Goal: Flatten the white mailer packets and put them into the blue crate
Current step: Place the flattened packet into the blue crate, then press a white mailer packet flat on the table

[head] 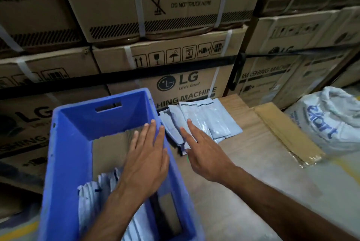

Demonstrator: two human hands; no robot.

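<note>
Blue plastic fills the near left: the crate point(66, 162) stands open, a handle slot cut in its far wall. A sheet of cardboard point(109, 153) lines its floor, and several white packets point(91, 197) already lie at its near end. The left hand point(146, 160) hovers over the crate's right side, palm down, fingers straight and spread, holding nothing; whether it touches the rim cannot be told. Just right of it the right hand point(202, 153) reaches out over the desk point(253, 143), also open, its straight fingertips on or just above a pile of packets point(204, 121). That pile lies on the desk right beside the crate's far right corner, the packets overlapping in a loose fan, the top ones fairly flat. Farther right a folded brown carton point(286, 131) lies flat along the desk, and beyond it at the far right slumps a white sack point(331, 121) with blue lettering. Stacked LG washing-machine boxes point(175, 55) wall off the whole far side.
</note>
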